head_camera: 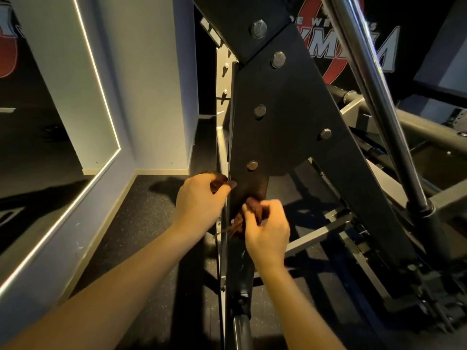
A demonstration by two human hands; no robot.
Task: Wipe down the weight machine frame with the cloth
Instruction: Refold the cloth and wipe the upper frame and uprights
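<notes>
The black weight machine frame (283,102) rises in front of me, a bolted plate with several hex bolts. Its lower upright passes between my hands. My left hand (199,198) grips the left edge of that upright, its thumb on the front face. My right hand (267,228) holds a bunched dark reddish-brown cloth (252,208) against the upright just below the plate. Part of the cloth hangs below my fingers (236,227).
A chrome guide rod (374,97) slants down on the right into a black sleeve. Grey frame bars (316,236) run across the dark speckled floor. A white wall corner (141,97) and an LED-lit mirror (38,122) stand close on the left.
</notes>
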